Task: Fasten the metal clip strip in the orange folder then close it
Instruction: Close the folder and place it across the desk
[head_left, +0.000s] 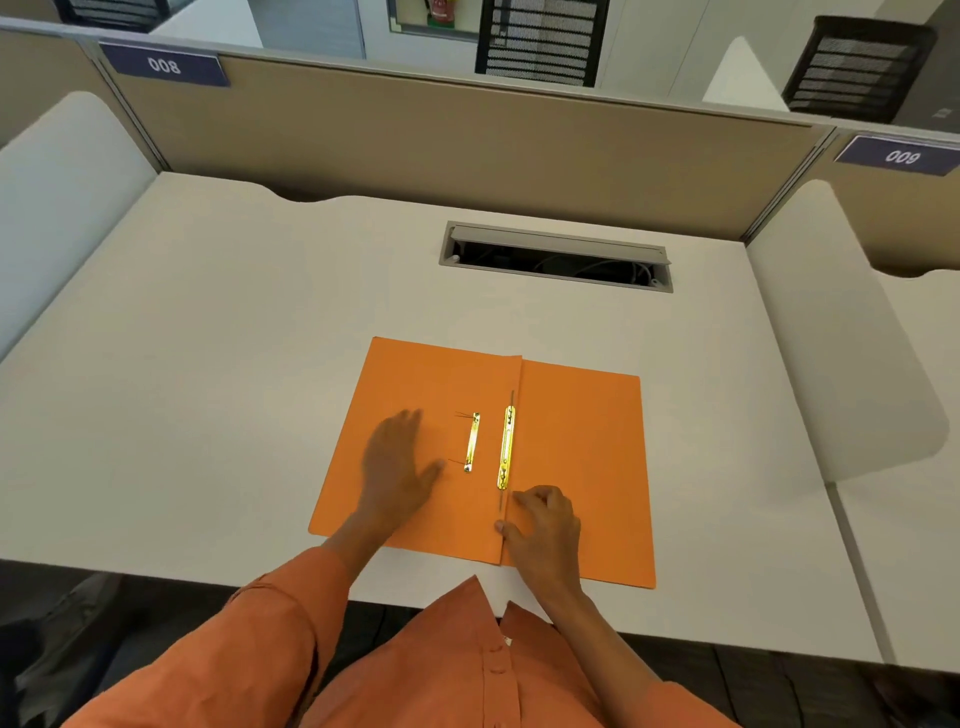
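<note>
The scene was brightly and evenly lit from overhead, with only soft, faint shadows on the pale white desk (208, 364). The two gold-coloured metal clip strips (506, 449) on the open orange card folder (582, 441) threw back sharp yellow glare. The left hand (397, 462) was smeared with motion blur, its fingers (410, 423) indistinct, while the right hand (545, 530) was crisper. Wide-angle distortion bent the beige fabric partition (467, 130) and desk edges toward the frame's borders. Detail was generally soft.
</note>
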